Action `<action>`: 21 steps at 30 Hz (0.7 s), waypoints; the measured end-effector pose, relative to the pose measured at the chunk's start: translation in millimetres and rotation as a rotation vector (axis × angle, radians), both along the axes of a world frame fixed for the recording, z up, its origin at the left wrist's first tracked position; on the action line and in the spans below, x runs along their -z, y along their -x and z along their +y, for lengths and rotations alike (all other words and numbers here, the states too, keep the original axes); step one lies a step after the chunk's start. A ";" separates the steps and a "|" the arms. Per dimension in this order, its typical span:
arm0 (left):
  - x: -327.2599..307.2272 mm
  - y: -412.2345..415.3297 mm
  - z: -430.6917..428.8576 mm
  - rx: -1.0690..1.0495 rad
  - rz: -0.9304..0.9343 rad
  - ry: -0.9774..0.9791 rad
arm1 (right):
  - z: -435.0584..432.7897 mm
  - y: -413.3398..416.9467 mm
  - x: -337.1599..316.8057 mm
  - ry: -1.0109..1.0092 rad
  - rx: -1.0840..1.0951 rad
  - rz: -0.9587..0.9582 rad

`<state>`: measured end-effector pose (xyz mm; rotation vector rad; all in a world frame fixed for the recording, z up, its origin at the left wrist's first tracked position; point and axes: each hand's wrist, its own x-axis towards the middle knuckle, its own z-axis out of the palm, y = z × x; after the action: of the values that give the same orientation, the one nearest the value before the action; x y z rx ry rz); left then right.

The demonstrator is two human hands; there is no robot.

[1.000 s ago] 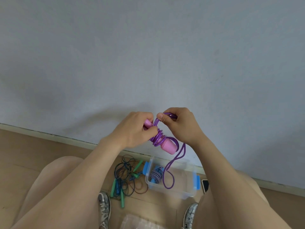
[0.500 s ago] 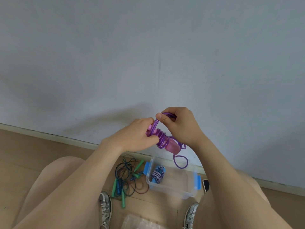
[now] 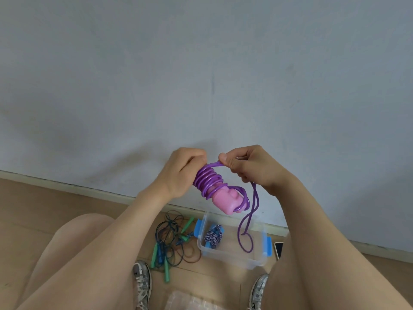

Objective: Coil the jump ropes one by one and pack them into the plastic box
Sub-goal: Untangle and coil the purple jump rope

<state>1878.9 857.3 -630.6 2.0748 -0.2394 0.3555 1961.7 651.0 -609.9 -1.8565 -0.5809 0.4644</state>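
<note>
Your left hand point(image 3: 181, 173) grips the pink handles point(image 3: 225, 201) mid-air while your right hand point(image 3: 252, 168) pinches the purple rope point(image 3: 209, 181) at the coil's twelve o'clock; it looks light, springy and slick, so pinch close above the plastic box point(image 3: 228, 256).

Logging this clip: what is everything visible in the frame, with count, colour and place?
purple jump rope: one, purple cord wound round pink handles, held up in front of the wall, tail hanging down.
plastic box: one, clear with blue latches, open, on the floor by the wall.
coiled rope: one, blue-and-white braid, inside the box.
loose ropes: tangle, count unclear, green and blue handles, floor left of the box.
phone: one, partly hidden, right of the box.
clear plastic piece: one, bottom edge.
shoes: two, grey.
left hand: grips the wound bundle.
right hand: pinches the cord.
</note>
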 end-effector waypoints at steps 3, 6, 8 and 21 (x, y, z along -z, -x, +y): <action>-1.9 -1.8 -3.5 0.003 0.040 0.287 | 1.2 1.3 4.9 -0.045 -0.063 0.060; -2.0 -6.0 -5.7 -0.058 0.100 0.484 | 3.8 6.3 7.0 0.002 -0.117 0.149; 0.3 -10.3 -5.3 -0.113 0.109 0.520 | 7.2 8.7 8.5 0.072 -0.131 0.198; 26.2 -21.2 8.7 -0.624 0.077 -0.294 | 49.0 53.3 11.4 0.211 -0.190 0.167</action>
<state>1900.2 866.1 -656.8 2.4178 0.4418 0.6407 1908.3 700.0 -621.3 -1.9456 -0.6156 0.8258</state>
